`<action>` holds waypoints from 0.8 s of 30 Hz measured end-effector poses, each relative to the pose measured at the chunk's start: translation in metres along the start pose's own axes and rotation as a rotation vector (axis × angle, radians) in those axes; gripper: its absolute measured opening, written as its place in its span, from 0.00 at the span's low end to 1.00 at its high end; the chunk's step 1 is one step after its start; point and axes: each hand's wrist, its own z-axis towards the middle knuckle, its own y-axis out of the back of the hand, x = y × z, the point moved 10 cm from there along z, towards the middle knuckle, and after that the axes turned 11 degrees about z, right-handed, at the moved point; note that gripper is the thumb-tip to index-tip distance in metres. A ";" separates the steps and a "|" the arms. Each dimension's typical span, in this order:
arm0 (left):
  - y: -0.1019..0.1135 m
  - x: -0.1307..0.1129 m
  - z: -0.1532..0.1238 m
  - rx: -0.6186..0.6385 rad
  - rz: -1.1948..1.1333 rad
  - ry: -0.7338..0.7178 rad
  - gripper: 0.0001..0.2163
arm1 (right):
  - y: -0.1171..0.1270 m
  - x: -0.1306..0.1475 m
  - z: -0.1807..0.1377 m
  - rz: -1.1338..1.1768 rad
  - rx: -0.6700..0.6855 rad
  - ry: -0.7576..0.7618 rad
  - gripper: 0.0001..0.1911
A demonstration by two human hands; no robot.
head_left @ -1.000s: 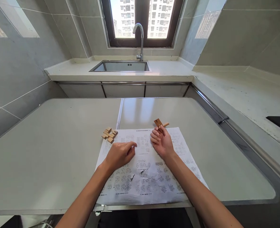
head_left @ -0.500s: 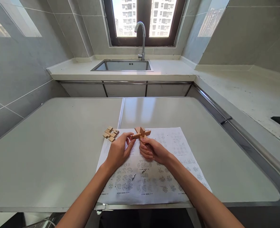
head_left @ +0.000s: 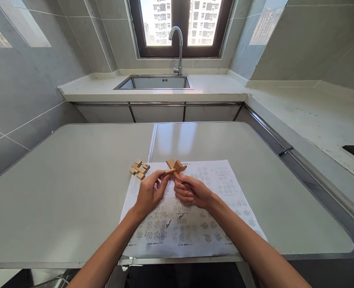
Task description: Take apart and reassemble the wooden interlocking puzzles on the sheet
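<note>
Between my two hands, above the printed sheet [head_left: 225,200], is a partly joined wooden interlocking puzzle [head_left: 178,165] with pieces sticking out several ways. My right hand [head_left: 191,191] is closed around its lower part, fingers curled and thumb on top. With thumb and fingertips my left hand [head_left: 151,188] pinches a slim wooden piece [head_left: 169,172] that points into the puzzle's left side. Whether that piece sits inside the puzzle I cannot tell. Just left of my left hand, a second cluster of wooden puzzle pieces [head_left: 139,169] lies at the sheet's upper left corner.
The sheet with small assembly drawings lies on a pale folding table [head_left: 75,192] with a seam down its middle. Beyond stands a counter with a sink [head_left: 161,83] and a faucet [head_left: 180,52]. Another counter [head_left: 321,116] runs along the right.
The puzzle has tilted and shifted slightly left in my right hand. My left hand has lowered a little, still pinching the slim piece, which now slants more.
</note>
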 end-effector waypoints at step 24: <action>-0.005 0.008 -0.001 -0.014 0.011 0.056 0.08 | 0.012 0.024 0.001 -0.269 -0.195 0.309 0.25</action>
